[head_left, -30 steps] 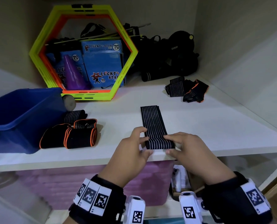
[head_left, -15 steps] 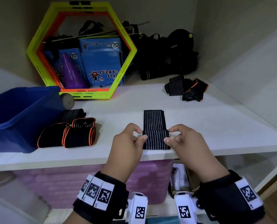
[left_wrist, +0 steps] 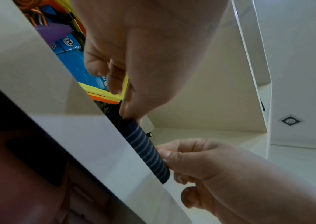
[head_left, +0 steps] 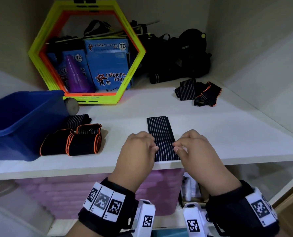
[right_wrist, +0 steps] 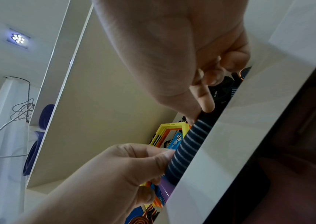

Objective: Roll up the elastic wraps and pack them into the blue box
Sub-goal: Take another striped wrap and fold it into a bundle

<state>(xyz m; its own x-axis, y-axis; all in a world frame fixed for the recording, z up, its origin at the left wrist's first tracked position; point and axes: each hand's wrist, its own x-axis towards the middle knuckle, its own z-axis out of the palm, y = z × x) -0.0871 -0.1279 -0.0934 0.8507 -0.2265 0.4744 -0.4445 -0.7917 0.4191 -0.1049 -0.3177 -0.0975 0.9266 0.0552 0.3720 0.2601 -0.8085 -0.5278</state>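
A black elastic wrap with thin white stripes (head_left: 159, 128) lies flat on the white shelf (head_left: 227, 134), its near end turned into a roll (head_left: 166, 152) at the front edge. My left hand (head_left: 153, 144) pinches the roll's left end and my right hand (head_left: 175, 146) pinches its right end. The left wrist view shows the roll (left_wrist: 145, 151) between both hands, and so does the right wrist view, where the roll (right_wrist: 187, 148) sits against the shelf edge. The blue box (head_left: 22, 117) stands at the left of the shelf.
Two orange-trimmed rolled wraps (head_left: 70, 142) and a striped one (head_left: 77, 119) lie beside the blue box. Loose wraps (head_left: 198, 93) lie at the back right. A yellow and orange hexagon frame (head_left: 86, 53) with blue packs stands at the back, beside black gear (head_left: 181, 60).
Both hands have gone from lying on the wrap's near end to pinching it as a roll. The roll has grown and the flat stretch beyond it is shorter.
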